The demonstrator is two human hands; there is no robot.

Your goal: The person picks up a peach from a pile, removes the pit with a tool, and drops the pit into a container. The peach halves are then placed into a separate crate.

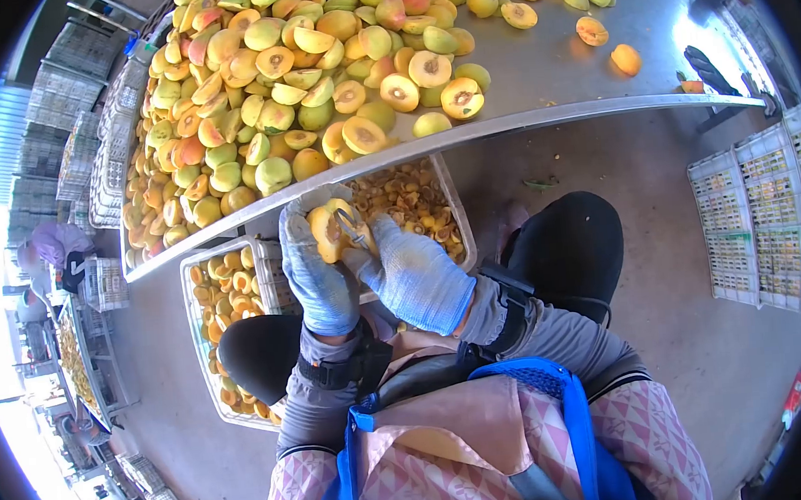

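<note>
In my gloved left hand (317,279) is a halved yellow fruit (327,232), its cut face turned toward the right. My gloved right hand (421,281) grips a small metal tool (352,227), whose curved end touches the fruit. Both hands are close together just below the metal table's edge (503,124). Above them, a large heap of halved yellow-green and reddish fruit (267,64) covers the table's left part. Beneath the hands, a crate (457,200) holds small brown and yellow pieces (406,198).
Left of my knees stands a white crate (205,356) of orange fruit halves. Stacked white crates (756,216) are at the right, and more (56,107) at the far left. A co-worker (56,244) bends beside another table (79,365) at the left.
</note>
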